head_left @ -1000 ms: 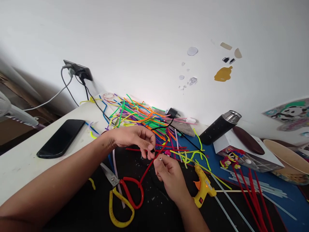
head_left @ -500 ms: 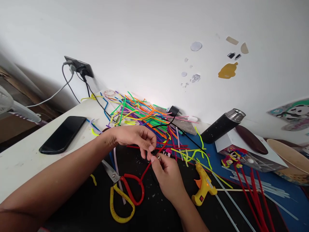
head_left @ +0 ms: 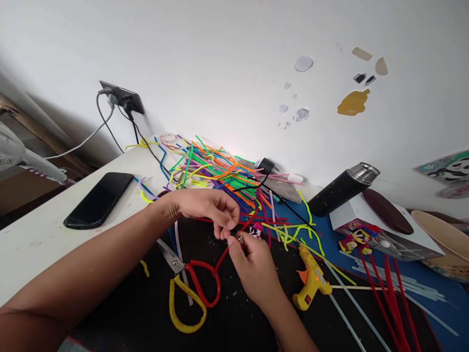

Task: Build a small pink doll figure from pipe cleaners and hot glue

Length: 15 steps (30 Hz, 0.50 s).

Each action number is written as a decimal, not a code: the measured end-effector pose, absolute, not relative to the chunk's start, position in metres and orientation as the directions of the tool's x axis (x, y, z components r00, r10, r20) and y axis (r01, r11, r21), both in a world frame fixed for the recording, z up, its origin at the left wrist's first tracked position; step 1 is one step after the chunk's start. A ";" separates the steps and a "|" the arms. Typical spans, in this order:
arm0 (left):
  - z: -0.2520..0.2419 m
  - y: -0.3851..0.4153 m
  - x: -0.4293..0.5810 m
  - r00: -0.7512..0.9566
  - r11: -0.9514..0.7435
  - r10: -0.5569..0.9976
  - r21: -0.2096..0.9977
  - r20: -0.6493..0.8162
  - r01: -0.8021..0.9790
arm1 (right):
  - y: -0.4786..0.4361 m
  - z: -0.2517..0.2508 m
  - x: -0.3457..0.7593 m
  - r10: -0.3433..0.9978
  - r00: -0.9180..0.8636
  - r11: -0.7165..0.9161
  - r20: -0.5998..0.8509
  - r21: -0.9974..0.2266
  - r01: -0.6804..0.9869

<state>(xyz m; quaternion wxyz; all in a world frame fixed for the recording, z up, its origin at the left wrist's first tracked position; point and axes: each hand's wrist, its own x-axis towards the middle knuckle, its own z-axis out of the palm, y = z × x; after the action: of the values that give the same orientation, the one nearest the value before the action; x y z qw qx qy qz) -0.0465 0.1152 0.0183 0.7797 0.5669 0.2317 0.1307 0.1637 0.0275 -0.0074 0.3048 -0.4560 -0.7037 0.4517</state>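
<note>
My left hand (head_left: pixel 212 209) is closed, its thumb and fingertips pinched together just above my right hand (head_left: pixel 254 264). The right hand is closed too, thumb against the curled fingers, with a ring on one finger. Something small and dark is between the fingertips of both hands, too small to name. A red pipe cleaner (head_left: pixel 222 258) runs down-left from beneath them to the scissors (head_left: pixel 196 293), which have one red and one yellow handle. Behind the right hand a small pink, black and white figure (head_left: pixel 256 231) partly shows.
Colourful pipe cleaners (head_left: pixel 220 176) are heaped by the wall. A yellow glue gun (head_left: pixel 312 279) lies right of my hands. Further right are a black flask (head_left: pixel 339 190), a white box (head_left: pixel 344 215) and red stems (head_left: pixel 390 298). A phone (head_left: pixel 100 200) lies at left.
The view has shifted slightly, so everything sits a little differently in the picture. Both hands remain fingertip to fingertip, with only slight finger movement.
</note>
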 end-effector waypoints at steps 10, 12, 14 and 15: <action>0.021 0.115 -0.048 0.848 0.285 0.473 0.952 -0.239 0.109 | 0.025 -0.007 0.162 0.918 -0.397 0.157 -0.004 -0.915 0.372; 0.021 0.115 -0.049 0.850 0.276 0.472 0.955 -0.234 0.110 | 0.025 -0.007 0.162 0.917 -0.398 0.158 -0.006 -0.913 0.377; 0.020 0.115 -0.049 0.850 0.268 0.471 0.956 -0.235 0.115 | 0.025 -0.007 0.162 0.917 -0.400 0.164 -0.002 -0.910 0.381; 0.020 0.115 -0.049 0.850 0.266 0.470 0.956 -0.238 0.121 | 0.025 -0.007 0.162 0.916 -0.401 0.167 0.001 -0.910 0.379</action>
<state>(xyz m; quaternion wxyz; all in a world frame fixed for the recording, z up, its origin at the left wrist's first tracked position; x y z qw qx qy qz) -0.0494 0.1150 0.0203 0.7557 0.5949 0.2484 0.1154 0.1615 0.0254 -0.0068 0.2964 -0.4598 -0.7040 0.4529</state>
